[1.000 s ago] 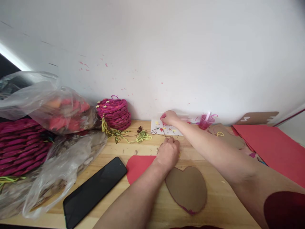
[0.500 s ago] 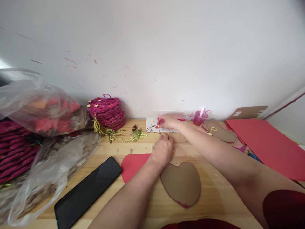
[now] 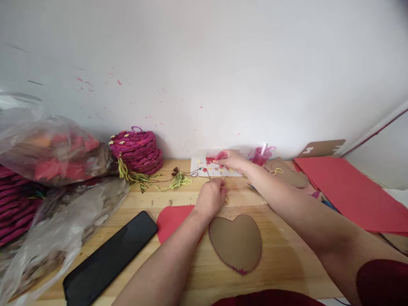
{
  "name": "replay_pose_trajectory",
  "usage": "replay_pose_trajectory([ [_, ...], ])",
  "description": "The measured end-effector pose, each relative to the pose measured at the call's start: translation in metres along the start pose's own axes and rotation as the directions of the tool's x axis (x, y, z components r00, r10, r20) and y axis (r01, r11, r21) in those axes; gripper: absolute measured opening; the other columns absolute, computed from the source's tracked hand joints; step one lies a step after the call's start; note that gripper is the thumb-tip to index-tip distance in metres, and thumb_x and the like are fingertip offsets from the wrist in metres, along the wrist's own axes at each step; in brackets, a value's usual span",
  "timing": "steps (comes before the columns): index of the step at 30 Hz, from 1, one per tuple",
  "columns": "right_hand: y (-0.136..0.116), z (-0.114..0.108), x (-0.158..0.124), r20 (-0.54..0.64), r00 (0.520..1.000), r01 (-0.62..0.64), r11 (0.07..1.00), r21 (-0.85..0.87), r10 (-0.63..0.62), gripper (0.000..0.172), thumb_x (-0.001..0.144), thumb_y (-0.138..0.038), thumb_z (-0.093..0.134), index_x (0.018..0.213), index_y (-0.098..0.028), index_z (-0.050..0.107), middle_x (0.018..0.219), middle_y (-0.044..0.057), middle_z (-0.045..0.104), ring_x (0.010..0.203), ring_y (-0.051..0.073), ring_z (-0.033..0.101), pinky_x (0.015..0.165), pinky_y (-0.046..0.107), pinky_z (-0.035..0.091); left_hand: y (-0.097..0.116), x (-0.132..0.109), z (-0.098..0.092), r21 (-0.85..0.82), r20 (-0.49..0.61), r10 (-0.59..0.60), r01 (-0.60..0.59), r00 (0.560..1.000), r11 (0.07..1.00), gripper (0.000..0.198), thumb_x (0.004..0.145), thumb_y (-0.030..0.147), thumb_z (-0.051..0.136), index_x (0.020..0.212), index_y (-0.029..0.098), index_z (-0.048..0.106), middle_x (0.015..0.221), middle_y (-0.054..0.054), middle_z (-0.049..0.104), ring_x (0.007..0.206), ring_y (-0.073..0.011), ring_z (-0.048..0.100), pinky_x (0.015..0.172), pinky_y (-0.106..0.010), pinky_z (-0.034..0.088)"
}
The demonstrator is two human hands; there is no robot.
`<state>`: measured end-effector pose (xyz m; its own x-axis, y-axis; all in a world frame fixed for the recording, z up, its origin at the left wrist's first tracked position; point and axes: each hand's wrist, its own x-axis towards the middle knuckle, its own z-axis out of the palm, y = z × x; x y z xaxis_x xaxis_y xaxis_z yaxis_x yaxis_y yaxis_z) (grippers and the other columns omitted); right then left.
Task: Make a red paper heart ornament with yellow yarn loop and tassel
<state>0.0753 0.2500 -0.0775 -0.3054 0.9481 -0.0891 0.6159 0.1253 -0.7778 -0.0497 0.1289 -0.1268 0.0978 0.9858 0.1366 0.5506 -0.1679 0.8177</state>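
My left hand (image 3: 210,196) rests closed on the wooden table (image 3: 287,259), fingers curled over a thin yellow string just above a brown cardboard heart (image 3: 236,241). My right hand (image 3: 230,160) reaches to the wall and pinches something small over a white sheet of star stickers (image 3: 204,167). A dark thread runs from near my left hand to a tangle of yellow-green yarn (image 3: 178,181). A red paper heart (image 3: 170,220) lies partly under my left forearm.
A black phone (image 3: 108,255) lies at the front left. Clear plastic bags (image 3: 57,199) of pink and red pieces fill the left. A stack of magenta woven hearts (image 3: 137,151) stands by the wall. A pink cup (image 3: 259,156), brown cutouts (image 3: 288,172) and red paper sheets (image 3: 347,193) sit right.
My right hand has shifted along the sticker sheet by the wall and now pinches over it. My left hand keeps its place on the string. The camera has drifted a little right.
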Motion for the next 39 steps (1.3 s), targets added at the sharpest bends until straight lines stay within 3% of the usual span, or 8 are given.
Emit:
replay_pose_trajectory([
  [6, 0.010, -0.014, -0.065, -0.069, 0.992, 0.119, 0.974, 0.195, -0.108, 0.016, 0.083, -0.029, 0.072, 0.094, -0.020, 0.065, 0.088, 0.003, 0.072, 0.074, 0.013, 0.066, 0.063, 0.024, 0.050, 0.003, 0.009, -0.007, -0.479, -0.030, -0.172, 0.137, 0.985, 0.867, 0.034, 0.097, 0.048, 0.055, 0.098, 0.016, 0.065, 0.088, -0.010, 0.073, 0.073, -0.0176, 0.071, 0.070, -0.032, 0.058],
  [9, 0.014, -0.010, -0.099, -0.188, 0.935, 0.328, 0.935, 0.135, -0.301, 0.015, 0.081, -0.028, 0.072, 0.092, -0.020, 0.065, 0.092, 0.003, 0.072, 0.084, 0.016, 0.067, 0.076, 0.030, 0.053, 0.013, 0.004, -0.010, -0.714, 0.083, -0.212, 0.206, 0.974, 0.669, 0.051, 0.076, 0.062, 0.078, 0.090, 0.014, 0.068, 0.084, -0.009, 0.074, 0.068, -0.0147, 0.069, 0.064, -0.027, 0.057],
  [12, 0.016, -0.003, -0.120, -0.228, 0.912, 0.366, 0.928, 0.072, -0.342, 0.009, 0.083, -0.021, 0.066, 0.092, -0.021, 0.065, 0.089, 0.002, 0.072, 0.083, 0.016, 0.067, 0.076, 0.031, 0.053, 0.021, -0.001, -0.011, -0.822, 0.208, -0.214, 0.290, 0.954, 0.491, 0.058, 0.049, 0.053, 0.097, 0.081, 0.013, 0.071, 0.074, -0.005, 0.072, 0.060, -0.0112, 0.065, 0.059, -0.022, 0.053],
  [19, 0.029, -0.007, -0.132, -0.343, 0.925, 0.288, 0.891, 0.350, -0.165, 0.025, 0.086, -0.042, 0.069, 0.084, -0.018, 0.069, 0.081, 0.004, 0.072, 0.065, 0.014, 0.065, 0.064, 0.030, 0.052, 0.024, -0.004, -0.014, -0.793, 0.135, -0.160, 0.204, 0.978, 0.574, 0.047, 0.059, 0.049, 0.094, 0.081, 0.015, 0.071, 0.074, -0.003, 0.074, 0.068, -0.0110, 0.068, 0.061, -0.020, 0.051],
  [23, 0.037, -0.001, -0.134, -0.277, 0.955, 0.230, 0.855, 0.465, -0.106, 0.032, 0.082, -0.042, 0.073, 0.103, -0.017, 0.075, 0.095, 0.008, 0.078, 0.069, 0.017, 0.070, 0.059, 0.029, 0.053, 0.024, -0.006, -0.012, -0.715, 0.050, -0.109, 0.112, 0.993, 0.690, 0.039, 0.069, 0.049, 0.088, 0.082, 0.016, 0.072, 0.074, -0.003, 0.074, 0.069, -0.0116, 0.067, 0.062, -0.020, 0.049],
  [27, 0.037, 0.012, -0.139, -0.348, 0.920, 0.325, 0.844, 0.426, -0.179, 0.024, 0.083, -0.036, 0.075, 0.098, -0.019, 0.077, 0.102, 0.009, 0.079, 0.083, 0.020, 0.073, 0.076, 0.034, 0.059, 0.026, -0.009, -0.006, -0.608, -0.029, -0.026, 0.004, 0.999, 0.794, 0.034, 0.075, 0.048, 0.083, 0.083, 0.016, 0.075, 0.075, -0.004, 0.074, 0.069, -0.0124, 0.065, 0.063, -0.022, 0.049],
  [32, 0.033, 0.016, -0.145, -0.439, 0.878, 0.351, 0.881, 0.317, -0.192, 0.012, 0.085, -0.031, 0.071, 0.087, -0.019, 0.074, 0.088, 0.005, 0.078, 0.080, 0.019, 0.072, 0.075, 0.033, 0.057, 0.027, -0.012, 0.000, -0.535, -0.079, -0.011, -0.033, 0.997, 0.844, 0.030, 0.079, 0.045, 0.080, 0.085, 0.016, 0.074, 0.076, -0.004, 0.074, 0.066, -0.0120, 0.062, 0.061, -0.023, 0.048],
  [39, 0.025, -0.001, -0.147, -0.165, 0.984, 0.163, 0.741, 0.651, -0.072, 0.022, 0.079, -0.039, 0.077, 0.082, -0.018, 0.071, 0.075, 0.002, 0.073, 0.061, 0.013, 0.065, 0.049, 0.023, 0.044, 0.027, -0.013, -0.004, -0.598, 0.002, 0.051, -0.040, 0.999, 0.801, 0.027, 0.085, 0.043, 0.077, 0.086, 0.017, 0.068, 0.078, -0.002, 0.073, 0.073, -0.0126, 0.065, 0.065, -0.022, 0.049],
])
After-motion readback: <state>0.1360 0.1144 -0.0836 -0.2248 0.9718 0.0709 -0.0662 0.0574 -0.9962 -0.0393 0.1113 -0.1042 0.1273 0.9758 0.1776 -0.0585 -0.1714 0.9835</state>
